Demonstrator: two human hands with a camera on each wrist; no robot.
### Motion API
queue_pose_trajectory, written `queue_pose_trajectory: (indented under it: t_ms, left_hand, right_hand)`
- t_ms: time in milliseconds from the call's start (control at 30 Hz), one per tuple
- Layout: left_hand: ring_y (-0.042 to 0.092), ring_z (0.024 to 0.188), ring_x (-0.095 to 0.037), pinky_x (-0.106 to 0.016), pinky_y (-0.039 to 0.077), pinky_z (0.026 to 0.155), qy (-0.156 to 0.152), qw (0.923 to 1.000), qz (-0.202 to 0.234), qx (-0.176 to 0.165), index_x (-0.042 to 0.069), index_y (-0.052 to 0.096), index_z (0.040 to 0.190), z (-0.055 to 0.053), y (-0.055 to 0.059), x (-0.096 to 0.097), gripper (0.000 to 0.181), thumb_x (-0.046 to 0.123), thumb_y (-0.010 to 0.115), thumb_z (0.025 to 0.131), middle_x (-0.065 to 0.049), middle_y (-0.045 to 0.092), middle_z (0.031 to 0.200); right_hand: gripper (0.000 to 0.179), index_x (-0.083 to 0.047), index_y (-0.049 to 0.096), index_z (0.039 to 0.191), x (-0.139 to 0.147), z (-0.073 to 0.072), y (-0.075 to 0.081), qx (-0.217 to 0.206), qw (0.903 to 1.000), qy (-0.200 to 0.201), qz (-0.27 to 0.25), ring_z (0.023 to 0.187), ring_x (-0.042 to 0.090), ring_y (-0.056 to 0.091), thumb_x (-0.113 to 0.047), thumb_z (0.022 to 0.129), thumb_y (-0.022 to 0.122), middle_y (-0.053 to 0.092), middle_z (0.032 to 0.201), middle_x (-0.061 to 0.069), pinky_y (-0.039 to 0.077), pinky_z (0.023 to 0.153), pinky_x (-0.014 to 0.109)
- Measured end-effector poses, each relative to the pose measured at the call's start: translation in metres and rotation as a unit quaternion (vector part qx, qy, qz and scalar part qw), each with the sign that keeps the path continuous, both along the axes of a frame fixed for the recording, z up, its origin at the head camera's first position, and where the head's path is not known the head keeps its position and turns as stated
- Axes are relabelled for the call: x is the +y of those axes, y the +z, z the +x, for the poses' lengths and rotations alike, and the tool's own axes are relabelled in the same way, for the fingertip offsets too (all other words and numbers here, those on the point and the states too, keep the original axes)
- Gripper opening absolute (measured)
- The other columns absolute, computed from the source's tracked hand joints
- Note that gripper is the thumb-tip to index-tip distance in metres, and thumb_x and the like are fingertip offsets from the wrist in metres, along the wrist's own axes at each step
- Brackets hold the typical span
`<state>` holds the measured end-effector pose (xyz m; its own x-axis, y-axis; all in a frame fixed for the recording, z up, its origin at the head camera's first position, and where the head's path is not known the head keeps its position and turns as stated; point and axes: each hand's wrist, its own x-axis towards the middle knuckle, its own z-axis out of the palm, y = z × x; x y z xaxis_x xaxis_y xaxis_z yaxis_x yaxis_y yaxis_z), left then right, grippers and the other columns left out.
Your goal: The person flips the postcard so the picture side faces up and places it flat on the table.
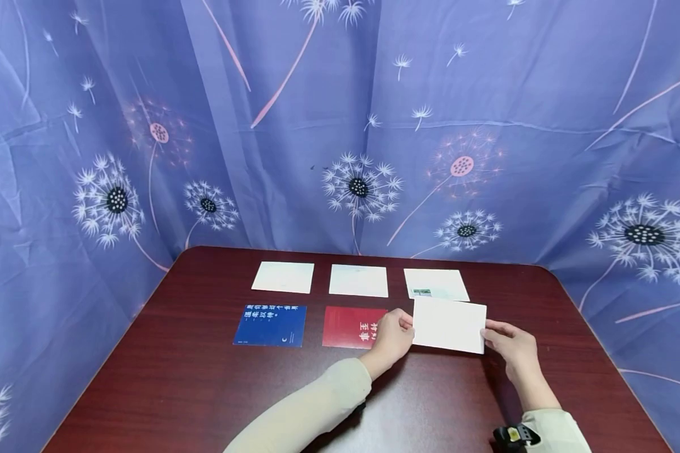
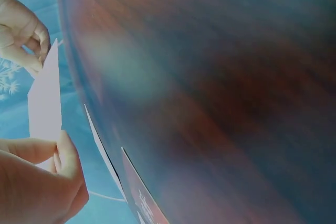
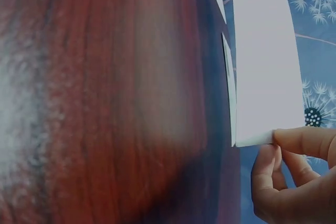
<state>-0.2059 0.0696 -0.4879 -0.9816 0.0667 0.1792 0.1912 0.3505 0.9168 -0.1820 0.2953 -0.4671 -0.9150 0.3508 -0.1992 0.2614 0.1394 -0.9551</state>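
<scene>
One white card [image 1: 449,325] is pinched at its ends by my left fingers [image 2: 68,153] and right fingers [image 3: 304,140], apparently above the counter [image 1: 192,390].

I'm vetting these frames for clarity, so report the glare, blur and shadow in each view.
Head view: mostly crisp, pale sheen low on the table; left wrist view: table grain blurred, held card washed out; right wrist view: whitish glare at the left edge, dark shadow low down.

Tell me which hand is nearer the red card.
Left. In the head view, the left hand overlaps the right end of the red card; the right hand is farther right, pinching the held white card.
</scene>
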Motion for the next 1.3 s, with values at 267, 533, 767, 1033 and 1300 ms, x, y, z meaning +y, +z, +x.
queue_pose_trajectory:
  t_ms: [267, 533, 767, 1033, 1300]
  left_hand:
    - [0.047, 0.056, 0.003, -0.015, 0.045, 0.056, 0.015, 0.999, 0.03, 0.031, 0.002, 0.068, 0.072, -0.002, 0.003, 0.001, 0.011, -0.009, 0.067, 0.072, 0.0, 0.061, 0.063]
    - [0.047, 0.056, 0.005, -0.015, 0.045, 0.056, 0.013, 0.9972, 0.065, 0.033, 0.001, 0.07, 0.075, -0.003, 0.008, 0.001, 0.008, -0.007, 0.072, 0.075, -0.002, 0.064, 0.064]
    - [0.05, 0.057, 0.004, -0.014, 0.046, 0.057, 0.018, 0.998, 0.059, 0.018, -0.002, 0.073, 0.08, -0.004, 0.007, 0.001, 0.007, -0.006, 0.068, 0.078, -0.004, 0.067, 0.067]
    - [0.059, 0.063, -0.002, -0.016, 0.049, 0.06, 0.02, 0.9975, 0.067, -0.007, -0.001, 0.074, 0.084, -0.002, 0.009, 0.002, 0.009, -0.003, 0.066, 0.08, -0.005, 0.07, 0.073]
    - [0.059, 0.067, -0.008, -0.018, 0.052, 0.062, 0.03, 0.9941, 0.091, -0.05, -0.005, 0.065, 0.096, -0.004, 0.007, 0.005, 0.025, -0.014, 0.064, 0.073, -0.002, 0.063, 0.076]
  right_hand:
    - [0.029, -0.026, 0.07, 0.072, 0.012, -0.007, -0.016, 0.051, 0.9935, -0.042, -0.092, 0.067, 0.002, 0.066, 0.0, 0.085, 0.069, 0.068, 0.068, -0.011, 0.055, 0.069, 0.019]
    - [0.014, 0.005, 0.063, 0.101, 0.01, -0.002, -0.01, 0.096, 0.9851, -0.037, -0.138, 0.07, 0.007, 0.068, -0.001, 0.093, 0.054, 0.069, 0.073, -0.003, 0.057, 0.07, 0.025]
    - [0.026, -0.015, 0.07, 0.08, 0.009, 0.002, 0.001, 0.097, 0.9779, -0.015, -0.185, 0.073, 0.008, 0.069, -0.009, 0.097, 0.051, 0.07, 0.078, -0.005, 0.056, 0.072, 0.024]
    - [0.022, -0.026, 0.077, 0.087, 0.015, 0.002, -0.002, 0.075, 0.9885, 0.016, -0.13, 0.08, -0.005, 0.065, -0.005, 0.083, 0.074, 0.071, 0.082, -0.015, 0.052, 0.072, 0.013]
    - [0.022, -0.011, 0.075, 0.104, 0.004, 0.001, 0.003, 0.024, 0.9988, -0.017, -0.038, 0.073, -0.006, 0.061, -0.004, 0.083, 0.072, 0.066, 0.079, -0.018, 0.05, 0.068, 0.011]
